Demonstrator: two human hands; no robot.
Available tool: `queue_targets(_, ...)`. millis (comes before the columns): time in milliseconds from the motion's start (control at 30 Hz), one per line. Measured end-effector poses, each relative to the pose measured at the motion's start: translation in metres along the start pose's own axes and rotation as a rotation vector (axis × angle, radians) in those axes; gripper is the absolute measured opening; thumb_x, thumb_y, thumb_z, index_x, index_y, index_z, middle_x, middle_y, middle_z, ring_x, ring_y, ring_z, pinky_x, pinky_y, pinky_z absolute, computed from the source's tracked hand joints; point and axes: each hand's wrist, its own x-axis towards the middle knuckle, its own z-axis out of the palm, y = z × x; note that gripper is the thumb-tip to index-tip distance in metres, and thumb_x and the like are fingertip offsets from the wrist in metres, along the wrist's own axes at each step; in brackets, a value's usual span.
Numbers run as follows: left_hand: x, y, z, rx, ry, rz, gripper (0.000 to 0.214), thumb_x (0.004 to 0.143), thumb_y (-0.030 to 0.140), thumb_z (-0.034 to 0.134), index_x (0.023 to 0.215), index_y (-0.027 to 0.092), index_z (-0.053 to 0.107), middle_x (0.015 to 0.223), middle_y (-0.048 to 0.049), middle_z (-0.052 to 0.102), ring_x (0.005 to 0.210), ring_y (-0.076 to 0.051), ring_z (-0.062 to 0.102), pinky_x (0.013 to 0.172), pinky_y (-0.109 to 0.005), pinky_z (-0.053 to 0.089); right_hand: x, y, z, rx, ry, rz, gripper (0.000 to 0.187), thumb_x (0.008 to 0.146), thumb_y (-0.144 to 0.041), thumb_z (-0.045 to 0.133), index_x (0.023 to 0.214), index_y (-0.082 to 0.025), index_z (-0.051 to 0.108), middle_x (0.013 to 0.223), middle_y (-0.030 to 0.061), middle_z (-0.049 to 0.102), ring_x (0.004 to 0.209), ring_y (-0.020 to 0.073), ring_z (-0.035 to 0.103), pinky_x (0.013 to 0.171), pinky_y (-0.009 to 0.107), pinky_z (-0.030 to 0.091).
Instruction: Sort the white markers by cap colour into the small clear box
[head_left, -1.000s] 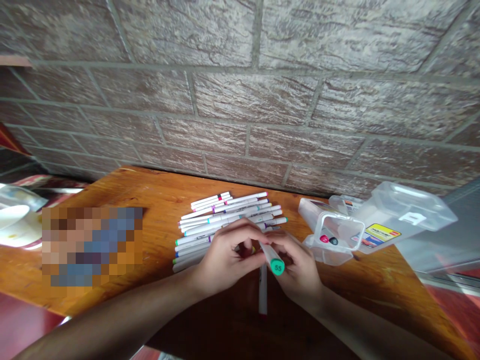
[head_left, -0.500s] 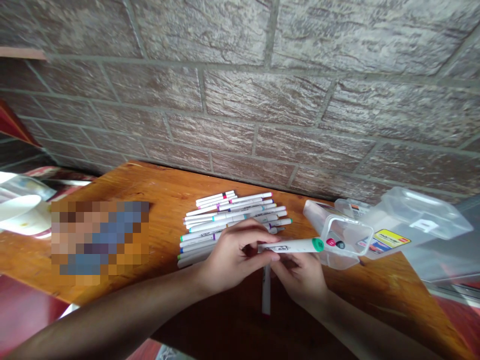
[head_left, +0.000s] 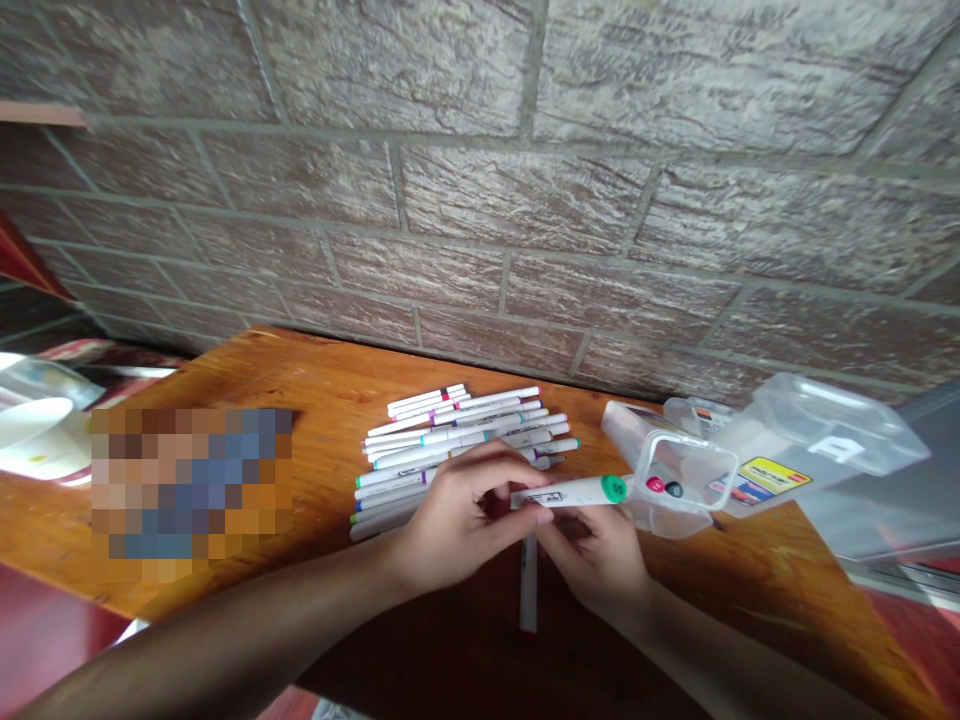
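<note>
My left hand (head_left: 461, 510) pinches a white marker with a green cap (head_left: 574, 491) at its left end; the marker lies level and its cap points right toward an open clear plastic case (head_left: 686, 475). My right hand (head_left: 596, 555) sits just under the marker, fingers curled; whether it grips the marker or anything else is hidden. Another white marker (head_left: 529, 595) lies on the table between my wrists. A pile of several white markers (head_left: 457, 435) with coloured caps lies behind my hands.
The wooden table (head_left: 315, 390) ends against a brick wall (head_left: 480, 200). The case holds two markers, red and dark capped, and its lid (head_left: 825, 425) lies open to the right. A white bowl (head_left: 30, 430) stands at the far left, beside a blurred patch.
The green-capped marker has swung from pointing toward me to lying level with its cap to the right, near the case. Since half a second ago it has barely shifted.
</note>
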Motion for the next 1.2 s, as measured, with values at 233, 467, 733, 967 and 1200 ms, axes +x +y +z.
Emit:
queue_targets(233, 0.002, 0.005, -0.001, 0.062, 0.023, 0.041, 0.010, 0.089, 0.017, 0.076, 0.098, 0.014, 0.075, 0.080, -0.0024, 0.064, 0.067, -0.011, 0.055, 0.062, -0.022, 0.044, 0.002, -0.007, 0.000, 0.032, 0.018, -0.009, 0.005, 0.093, -0.020, 0.066, 0.089, -0.023, 0.064, 0.067, -0.0014, 0.069, 0.052, 0.0146, 0.064, 0.050, 0.024, 0.049)
queue_targets(467, 0.002, 0.003, 0.001, 0.086, 0.036, 0.051, 0.011, 0.086, 0.012, 0.074, 0.096, 0.015, 0.073, 0.076, -0.0003, 0.061, 0.065, -0.011, 0.055, 0.060, -0.022, 0.044, 0.004, -0.007, 0.000, 0.061, 0.025, -0.023, 0.011, 0.094, -0.018, 0.066, 0.103, -0.023, 0.069, 0.073, -0.0008, 0.071, 0.057, 0.0155, 0.066, 0.053, 0.024, 0.052)
queue_targets(733, 0.003, 0.008, 0.000, 0.097, 0.048, 0.110, 0.016, 0.080, 0.008, 0.075, 0.092, 0.018, 0.071, 0.075, -0.0010, 0.063, 0.067, -0.014, 0.062, 0.060, -0.022, 0.048, 0.007, -0.008, -0.001, 0.106, 0.029, -0.057, 0.025, 0.088, -0.011, 0.067, 0.109, -0.025, 0.069, 0.095, 0.0046, 0.078, 0.082, 0.0212, 0.076, 0.069, 0.028, 0.062)
queue_targets(967, 0.002, 0.008, 0.001, 0.071, 0.057, 0.143, 0.017, 0.080, 0.009, 0.075, 0.093, 0.018, 0.070, 0.078, -0.0023, 0.065, 0.070, -0.015, 0.065, 0.060, -0.022, 0.049, 0.009, -0.007, -0.002, 0.140, -0.011, -0.061, 0.025, 0.089, -0.012, 0.065, 0.110, -0.025, 0.070, 0.095, 0.0051, 0.074, 0.073, 0.0192, 0.072, 0.070, 0.029, 0.062)
queue_targets(1200, 0.002, 0.008, 0.001, 0.083, 0.062, 0.182, 0.022, 0.081, 0.007, 0.076, 0.099, 0.019, 0.072, 0.072, 0.0009, 0.060, 0.069, -0.014, 0.065, 0.062, -0.022, 0.049, 0.012, -0.007, -0.004, 0.188, -0.104, -0.053, 0.023, 0.093, -0.014, 0.063, 0.112, -0.024, 0.073, 0.101, 0.0076, 0.078, 0.072, 0.0182, 0.071, 0.073, 0.029, 0.062)
